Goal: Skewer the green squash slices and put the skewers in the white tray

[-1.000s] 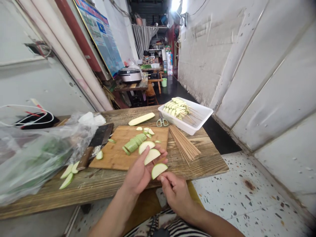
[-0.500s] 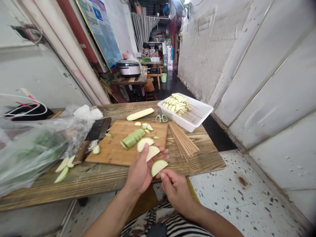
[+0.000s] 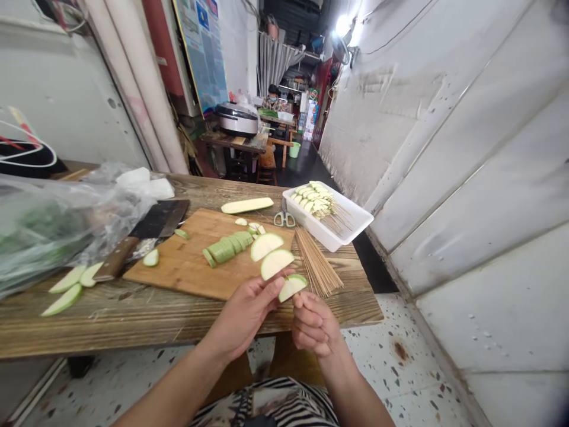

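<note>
Green-edged slice [image 3: 293, 289] is now pinched by the left hand [image 3: 244, 308], held palm-up and looser a second ago, over the table's [image 3: 178, 320] near edge, right hand [image 3: 315, 325] bunched at its right corner, so it's probably steadied better.

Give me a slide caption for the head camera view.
Left hand and right hand hold three half-round slices in a row near a cutting board, thin sticks and a white tray.

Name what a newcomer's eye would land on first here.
Three pale half-round slices by the left hand and right hand stand out first. Beyond, at the table's far right, is a white tray of skewered slices. A cleaver lies left of the cutting board.
</note>
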Action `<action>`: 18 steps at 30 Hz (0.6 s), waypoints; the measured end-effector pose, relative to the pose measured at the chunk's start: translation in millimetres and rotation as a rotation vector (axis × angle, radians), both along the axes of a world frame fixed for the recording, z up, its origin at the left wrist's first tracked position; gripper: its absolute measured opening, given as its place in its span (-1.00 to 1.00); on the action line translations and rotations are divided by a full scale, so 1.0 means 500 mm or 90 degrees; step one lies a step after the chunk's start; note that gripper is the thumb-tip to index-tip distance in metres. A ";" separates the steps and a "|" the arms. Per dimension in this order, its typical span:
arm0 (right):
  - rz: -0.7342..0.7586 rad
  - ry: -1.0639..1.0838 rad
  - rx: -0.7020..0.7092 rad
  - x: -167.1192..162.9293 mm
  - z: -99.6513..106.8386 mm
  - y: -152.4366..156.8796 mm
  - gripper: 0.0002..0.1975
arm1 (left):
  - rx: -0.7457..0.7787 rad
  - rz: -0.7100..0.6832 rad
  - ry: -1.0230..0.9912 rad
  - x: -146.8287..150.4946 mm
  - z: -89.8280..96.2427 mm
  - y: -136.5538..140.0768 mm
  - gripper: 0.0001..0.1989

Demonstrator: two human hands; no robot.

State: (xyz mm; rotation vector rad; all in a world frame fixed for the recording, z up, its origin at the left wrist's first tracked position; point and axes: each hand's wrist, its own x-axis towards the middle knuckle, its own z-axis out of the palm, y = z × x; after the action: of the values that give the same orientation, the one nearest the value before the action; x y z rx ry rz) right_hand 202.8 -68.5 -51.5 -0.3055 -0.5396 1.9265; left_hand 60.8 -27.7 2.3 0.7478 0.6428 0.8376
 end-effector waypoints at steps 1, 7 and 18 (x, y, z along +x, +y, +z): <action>0.001 0.003 0.000 -0.004 0.001 0.000 -0.87 | 0.005 0.007 0.000 0.000 0.001 -0.002 -0.70; -0.003 0.004 -0.001 -0.018 0.008 0.002 -0.87 | 0.006 0.038 -0.009 -0.003 0.003 -0.004 -0.72; -0.304 -0.631 0.169 -0.060 -0.010 -0.028 -0.76 | -0.063 0.182 -0.056 -0.019 -0.010 0.014 -0.64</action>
State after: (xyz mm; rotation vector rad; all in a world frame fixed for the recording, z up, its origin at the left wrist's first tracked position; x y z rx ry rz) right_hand 172.6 -82.3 -56.7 -1.1205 -1.2181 1.1233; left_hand 51.5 -20.7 -2.8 0.5325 0.7168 1.0868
